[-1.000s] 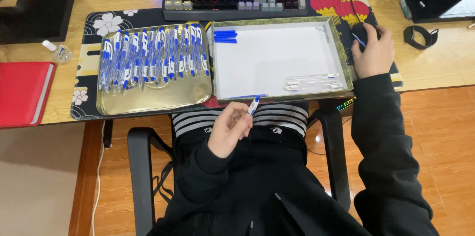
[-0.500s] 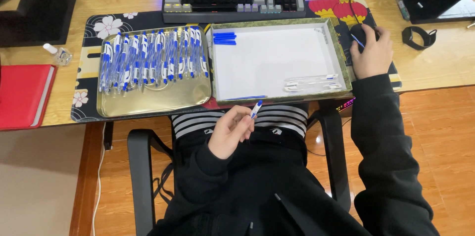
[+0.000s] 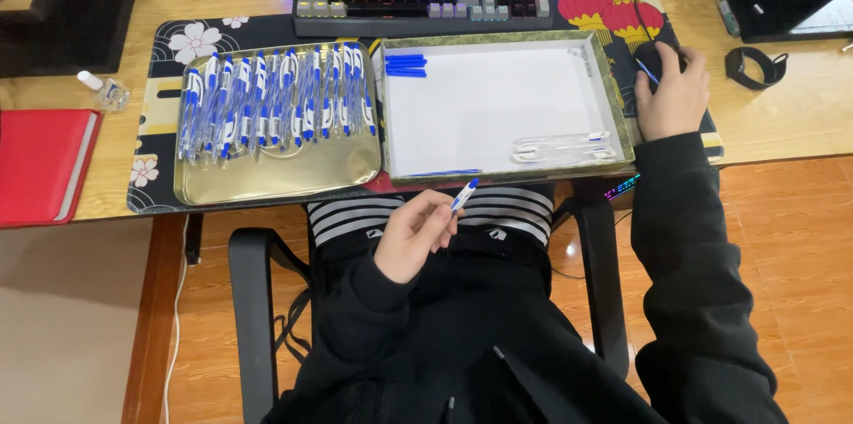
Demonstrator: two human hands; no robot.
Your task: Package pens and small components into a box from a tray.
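Dozens of assembled blue-and-white pens (image 3: 271,104) are lined in a gold tray (image 3: 275,177) near the desk's front edge. One pen (image 3: 464,195) is pinched in the left hand (image 3: 416,233) below it; a mouse (image 3: 653,58) is covered by the right hand (image 3: 673,93). Few parts (image 3: 562,148) remain in the white box (image 3: 613,77), so most work appears done.

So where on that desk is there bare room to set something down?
The white box tray is mostly bare between the blue caps and the clear pen barrels. The gold tray has a free front strip below its crowded row of pens. Bare wood lies right of the right hand.
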